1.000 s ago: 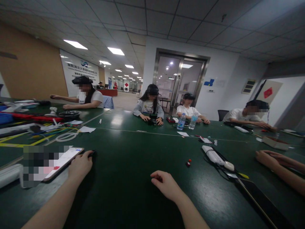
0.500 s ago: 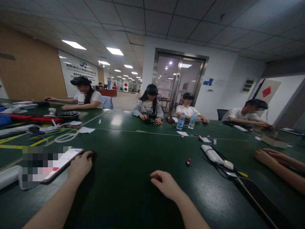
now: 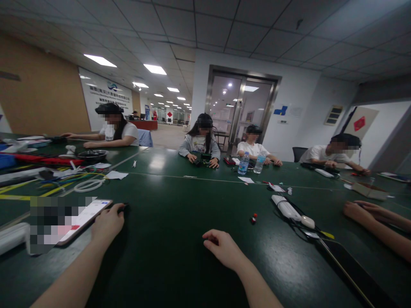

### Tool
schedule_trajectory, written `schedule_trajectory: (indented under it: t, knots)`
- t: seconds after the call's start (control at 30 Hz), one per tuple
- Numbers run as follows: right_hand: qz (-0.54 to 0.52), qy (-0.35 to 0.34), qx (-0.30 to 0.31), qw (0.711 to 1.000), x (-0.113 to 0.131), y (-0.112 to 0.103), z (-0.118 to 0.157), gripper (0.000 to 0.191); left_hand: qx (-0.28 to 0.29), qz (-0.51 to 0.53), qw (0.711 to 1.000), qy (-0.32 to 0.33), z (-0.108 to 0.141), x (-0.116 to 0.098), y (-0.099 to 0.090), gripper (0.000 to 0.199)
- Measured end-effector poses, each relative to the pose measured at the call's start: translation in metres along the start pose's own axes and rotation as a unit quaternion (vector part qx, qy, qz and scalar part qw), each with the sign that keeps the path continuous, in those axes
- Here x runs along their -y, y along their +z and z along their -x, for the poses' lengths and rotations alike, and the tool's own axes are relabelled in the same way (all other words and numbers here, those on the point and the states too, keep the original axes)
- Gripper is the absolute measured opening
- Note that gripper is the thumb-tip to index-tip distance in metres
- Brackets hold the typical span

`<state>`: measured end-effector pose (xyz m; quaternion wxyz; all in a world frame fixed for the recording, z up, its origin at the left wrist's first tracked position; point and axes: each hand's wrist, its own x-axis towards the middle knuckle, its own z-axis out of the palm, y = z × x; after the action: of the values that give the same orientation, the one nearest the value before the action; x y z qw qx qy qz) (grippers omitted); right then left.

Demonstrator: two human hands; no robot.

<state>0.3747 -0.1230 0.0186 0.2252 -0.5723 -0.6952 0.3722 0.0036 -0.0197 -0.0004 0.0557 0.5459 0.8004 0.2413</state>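
My left hand (image 3: 108, 223) rests on the dark green table, its fingers closed on a small black object (image 3: 123, 208) that is mostly hidden. Just left of that hand lies a phone (image 3: 84, 220) with a lit screen, partly blurred out. My right hand (image 3: 224, 249) lies on its side on the table with loosely curled fingers. A gap shows between its thumb and index finger, and I see nothing in it. Beyond it to the right sits a tiny red and black piece (image 3: 253, 218).
A white power strip (image 3: 285, 208) with cables and a dark flat device (image 3: 349, 269) lie to the right, near another person's hands (image 3: 362, 212). Two water bottles (image 3: 243, 163) stand farther back. Tangled cables (image 3: 90, 185) lie at left. Several people sit across the table.
My two hands have stayed in place. At the far right, a co-worker's hands have moved apart. The co-worker at far left has shifted a hand slightly.
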Motion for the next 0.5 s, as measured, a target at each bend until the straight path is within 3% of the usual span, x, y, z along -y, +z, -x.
schedule_trajectory:
  t: [0.5]
  knots:
    - [-0.009,-0.002,0.001,1.000,0.0001,0.0007,-0.0001,0.028,0.000,-0.022,1.000,-0.019,-0.0037,0.0018,0.0027,0.050]
